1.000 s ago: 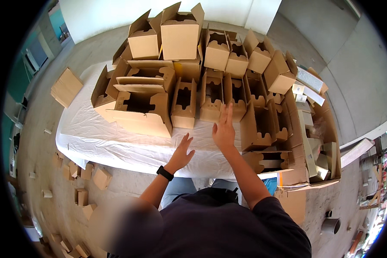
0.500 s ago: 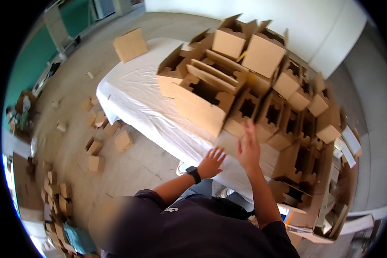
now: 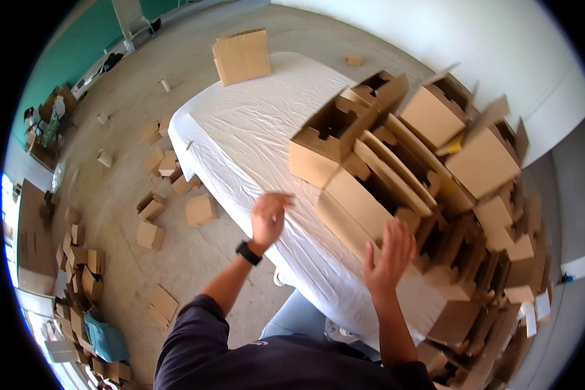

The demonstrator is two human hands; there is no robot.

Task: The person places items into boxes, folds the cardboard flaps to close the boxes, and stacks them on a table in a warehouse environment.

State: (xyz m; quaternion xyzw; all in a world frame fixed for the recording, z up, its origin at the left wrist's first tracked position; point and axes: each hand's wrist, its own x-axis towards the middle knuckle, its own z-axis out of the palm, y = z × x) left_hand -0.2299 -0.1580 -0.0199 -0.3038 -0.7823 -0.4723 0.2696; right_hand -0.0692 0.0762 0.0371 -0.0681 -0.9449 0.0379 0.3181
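My left hand [image 3: 268, 218], with a dark watch [image 3: 247, 253] on its wrist, hovers over the near edge of the white-covered table [image 3: 240, 123]. Its fingers are loosely bent toward the boxes, with nothing in them. On the right, my right hand [image 3: 390, 257] is raised with thumb and fingers apart, holding nothing. It overlaps the lower corner of an open cardboard box [image 3: 351, 205]; whether it touches the cardboard I cannot tell. Behind that flap stand upright cardboard panels [image 3: 396, 170]. A second open box [image 3: 315, 162] sits just beyond, on its left.
More open boxes crowd the table's right side, including a tall box [image 3: 435, 114] and a row of narrow ones [image 3: 461, 260]. A folded cardboard piece [image 3: 244, 57] stands at the far end. Small cartons [image 3: 201, 209] and a flat cardboard sheet [image 3: 163, 305] lie on the floor.
My view has turned, so the table and boxes appear shifted right. My left hand has lifted from near the table edge and moved away from my right hand; both remain without an object.
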